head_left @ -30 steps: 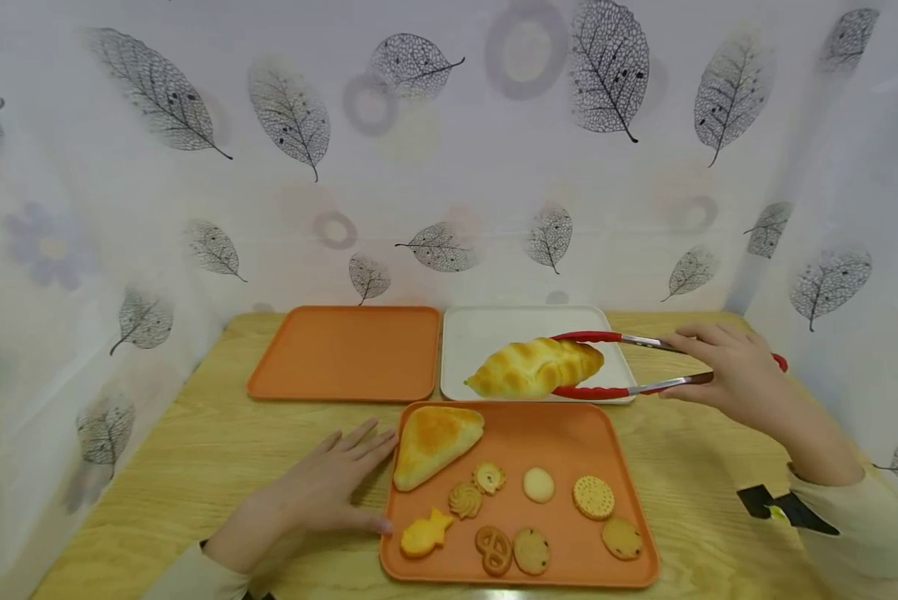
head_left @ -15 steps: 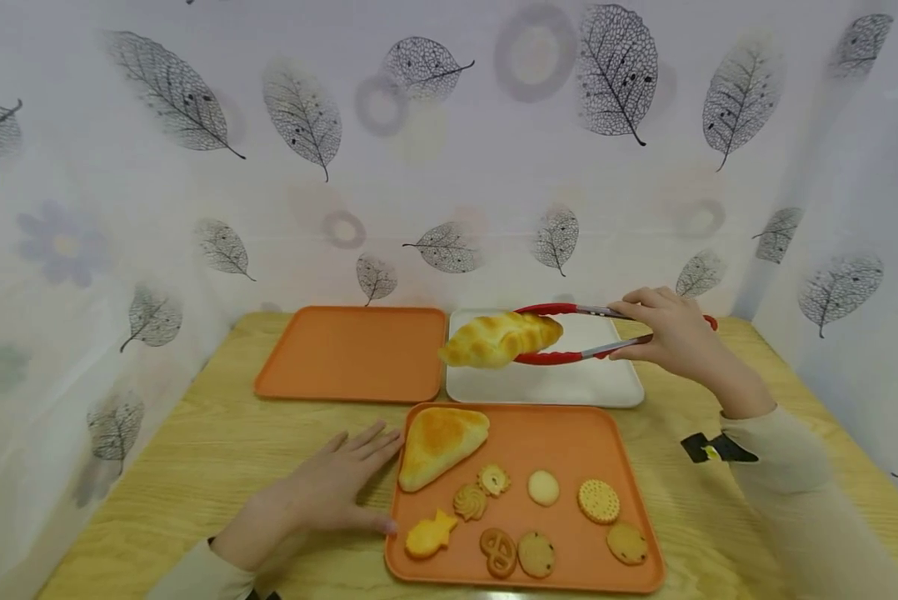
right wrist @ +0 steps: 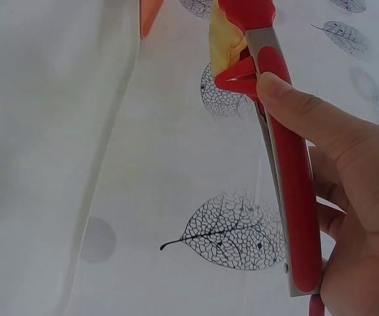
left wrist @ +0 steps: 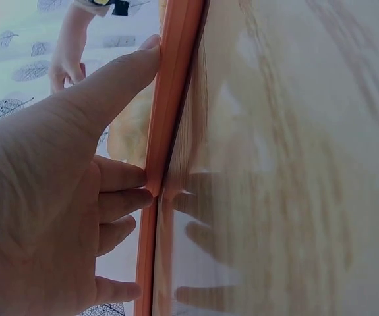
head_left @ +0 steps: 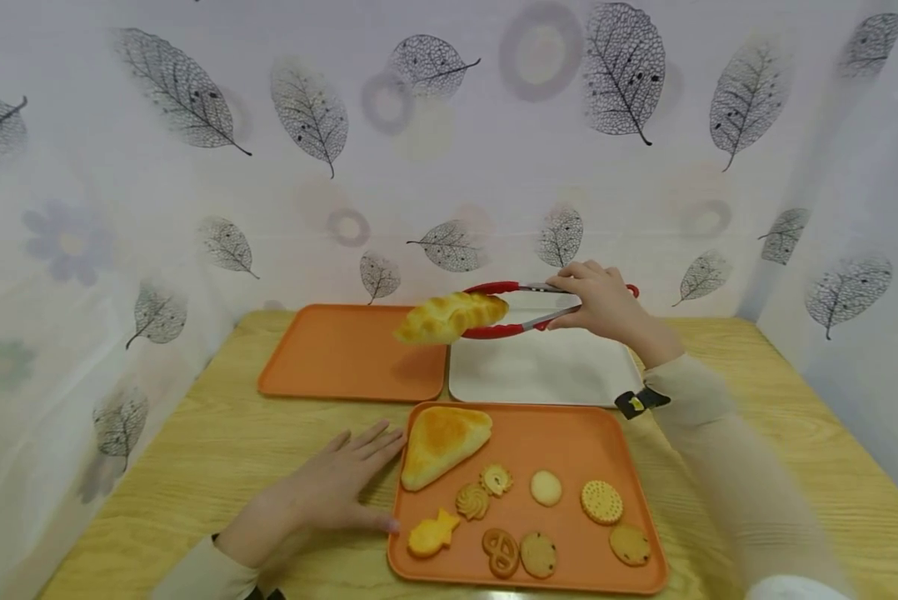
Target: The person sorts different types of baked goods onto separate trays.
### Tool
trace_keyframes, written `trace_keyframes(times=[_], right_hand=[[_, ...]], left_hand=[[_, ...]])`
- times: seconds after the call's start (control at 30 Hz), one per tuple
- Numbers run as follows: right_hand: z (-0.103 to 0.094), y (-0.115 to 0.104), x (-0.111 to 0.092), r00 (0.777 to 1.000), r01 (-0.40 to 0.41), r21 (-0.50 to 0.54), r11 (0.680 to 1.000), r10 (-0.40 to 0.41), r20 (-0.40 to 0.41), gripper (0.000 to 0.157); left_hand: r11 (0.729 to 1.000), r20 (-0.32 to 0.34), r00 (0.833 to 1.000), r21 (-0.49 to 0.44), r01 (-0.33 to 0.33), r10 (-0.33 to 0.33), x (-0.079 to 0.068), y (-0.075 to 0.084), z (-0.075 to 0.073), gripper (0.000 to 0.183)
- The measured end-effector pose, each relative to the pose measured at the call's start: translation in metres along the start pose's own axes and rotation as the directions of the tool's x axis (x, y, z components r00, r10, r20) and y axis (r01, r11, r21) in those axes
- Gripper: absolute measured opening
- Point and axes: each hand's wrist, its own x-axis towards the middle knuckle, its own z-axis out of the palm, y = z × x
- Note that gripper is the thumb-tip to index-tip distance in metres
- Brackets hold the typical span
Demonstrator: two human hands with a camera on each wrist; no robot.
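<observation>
My right hand [head_left: 602, 302] grips red-tipped metal tongs [head_left: 535, 323]. Their tips pinch a golden braided bread [head_left: 449, 317], held in the air over the right part of the back orange tray [head_left: 329, 354]. In the right wrist view, the thumb lies along the red handle of the tongs [right wrist: 288, 158]. My left hand [head_left: 329, 492] has its fingers extended, with fingertips and thumb at the left rim of the front orange tray [head_left: 524, 577]. The left wrist view shows the fingertips [left wrist: 140, 176] against that tray's side. A triangular bread [head_left: 441, 446] lies inside, close to those fingers.
Several biscuits share the front tray, among them a pretzel [head_left: 501, 552], a fish-shaped biscuit [head_left: 431, 535] and a round dotted cracker [head_left: 601, 502]. Behind it, a white tray [head_left: 546, 375] stands right of the back orange tray. A leaf-patterned curtain [head_left: 449, 167] closes off the wooden table's far side.
My right hand has carried the bread in the tongs leftward and up, from over the white tray to over the back orange tray. The left hand has stayed at the front tray's rim.
</observation>
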Motion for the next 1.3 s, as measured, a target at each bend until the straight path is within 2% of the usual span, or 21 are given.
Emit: trace_keyframes(times=[0.37,0.57,0.73,1.03,1.3], right_hand=[[0.021,-0.021,0.054,0.997,0.023,0.003,1.0,-0.023,0.075,0.07],[0.029,-0.045,0.085,0.992,0.05,0.015,0.999,-0.052,0.117,0.07],[0.043,-0.064,0.109,0.985,0.058,0.008,0.998,-0.059,0.165,0.069],[0.069,-0.089,0.141,0.968,0.027,-0.033,0.999,-0.018,0.251,0.066],[0.084,-0.106,0.159,0.951,0.002,-0.025,1.0,0.006,0.309,0.068]], left_hand=[[1.0,0.017,1.0,-0.009,0.015,-0.015,0.001,0.006,-0.001,0.106],[1.0,0.018,1.0,-0.009,0.022,-0.022,0.0,0.007,0.0,0.105],[1.0,0.011,1.0,-0.012,0.024,-0.024,0.0,0.009,0.0,0.105],[0.999,0.011,0.999,-0.013,0.035,-0.035,0.0,0.011,0.001,0.106],[0.999,0.013,0.999,-0.009,0.045,-0.045,-0.001,0.013,0.0,0.106]])
